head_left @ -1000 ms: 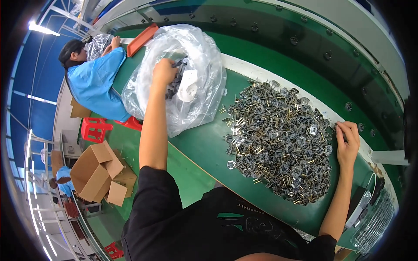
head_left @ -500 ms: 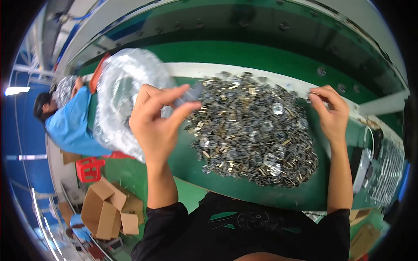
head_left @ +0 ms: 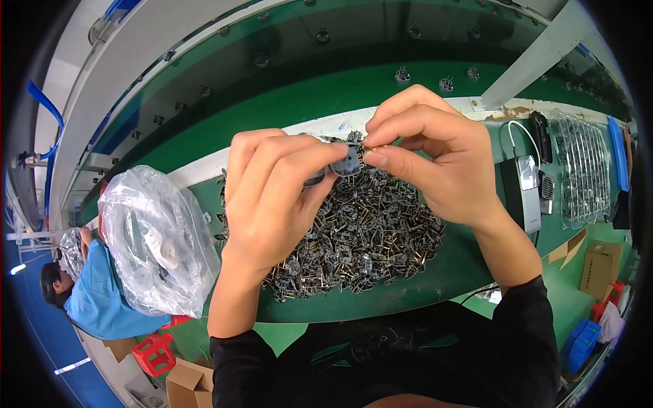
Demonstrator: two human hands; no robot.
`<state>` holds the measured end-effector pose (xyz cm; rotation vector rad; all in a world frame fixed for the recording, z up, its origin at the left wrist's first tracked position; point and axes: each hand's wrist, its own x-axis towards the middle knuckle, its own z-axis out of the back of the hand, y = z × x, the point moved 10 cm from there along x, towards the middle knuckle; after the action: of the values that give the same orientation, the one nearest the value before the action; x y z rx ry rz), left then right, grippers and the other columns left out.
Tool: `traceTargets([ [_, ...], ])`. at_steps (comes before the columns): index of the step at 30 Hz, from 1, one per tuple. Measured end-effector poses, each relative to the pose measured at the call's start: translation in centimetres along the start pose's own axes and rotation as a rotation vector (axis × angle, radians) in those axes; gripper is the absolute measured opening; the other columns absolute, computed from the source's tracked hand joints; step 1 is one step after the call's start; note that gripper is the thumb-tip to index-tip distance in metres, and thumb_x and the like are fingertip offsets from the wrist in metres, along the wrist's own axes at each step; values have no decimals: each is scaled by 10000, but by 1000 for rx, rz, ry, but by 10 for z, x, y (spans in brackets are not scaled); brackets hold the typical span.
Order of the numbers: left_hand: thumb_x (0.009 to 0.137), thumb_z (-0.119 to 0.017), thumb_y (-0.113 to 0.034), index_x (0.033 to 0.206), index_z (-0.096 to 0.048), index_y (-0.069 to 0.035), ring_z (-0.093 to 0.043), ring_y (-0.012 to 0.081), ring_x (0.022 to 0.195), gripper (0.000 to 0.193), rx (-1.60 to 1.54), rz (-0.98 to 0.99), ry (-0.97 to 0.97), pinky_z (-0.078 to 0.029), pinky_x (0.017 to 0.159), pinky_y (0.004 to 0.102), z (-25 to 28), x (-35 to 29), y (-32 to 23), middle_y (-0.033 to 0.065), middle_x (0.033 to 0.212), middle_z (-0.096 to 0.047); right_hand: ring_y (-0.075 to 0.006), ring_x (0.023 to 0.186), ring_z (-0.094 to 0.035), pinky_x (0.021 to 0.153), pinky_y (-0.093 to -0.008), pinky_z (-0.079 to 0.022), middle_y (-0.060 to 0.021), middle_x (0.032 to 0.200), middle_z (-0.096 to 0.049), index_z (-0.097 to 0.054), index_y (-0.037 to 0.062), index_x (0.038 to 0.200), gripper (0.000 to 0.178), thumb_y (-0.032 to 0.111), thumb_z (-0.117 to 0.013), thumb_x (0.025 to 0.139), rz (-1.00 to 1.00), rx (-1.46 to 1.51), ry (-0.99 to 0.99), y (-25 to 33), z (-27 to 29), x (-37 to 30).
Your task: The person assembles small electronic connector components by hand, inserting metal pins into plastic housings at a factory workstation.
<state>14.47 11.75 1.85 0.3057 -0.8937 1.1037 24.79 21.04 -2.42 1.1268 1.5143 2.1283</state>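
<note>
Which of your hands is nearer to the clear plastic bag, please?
Left. The left hand is raised over the parts pile, just right of the bag. The right hand is farther right, beyond the left, pinching the same small grey part.

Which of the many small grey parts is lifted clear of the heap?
The small round grey part pinched between the left hand and right hand fingertips; all others lie in the heap of parts on the green bench.

long green workbench [head_left: 381,95], grey rail [head_left: 136,81] behind, cardboard boxes [head_left: 187,387] on green floor [head_left: 578,306]
</note>
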Motion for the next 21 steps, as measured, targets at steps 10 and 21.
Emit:
traceTargets([
  [10,553,-733,62,939,-634,-47,-577,244,746,413,-130,51,-2,-483,682,344,-19,3,1,53,833,-625,-122,787,-640,681,-228,-530,-48,926,-606,-682,13,911,104,-4,-695,809,-146,98,-59,-25,-3,-2],
  [21,591,-790,40,771,-619,-33,-624,209,763,259,-231,184,151,-502,633,293,-38,-15,27,71,834,-630,-154,815,-678,753,-250,-546,-101,841,-689,-647,-62,951,140,-39,-669,815,-522,240,12,-82,-6,-2],
])
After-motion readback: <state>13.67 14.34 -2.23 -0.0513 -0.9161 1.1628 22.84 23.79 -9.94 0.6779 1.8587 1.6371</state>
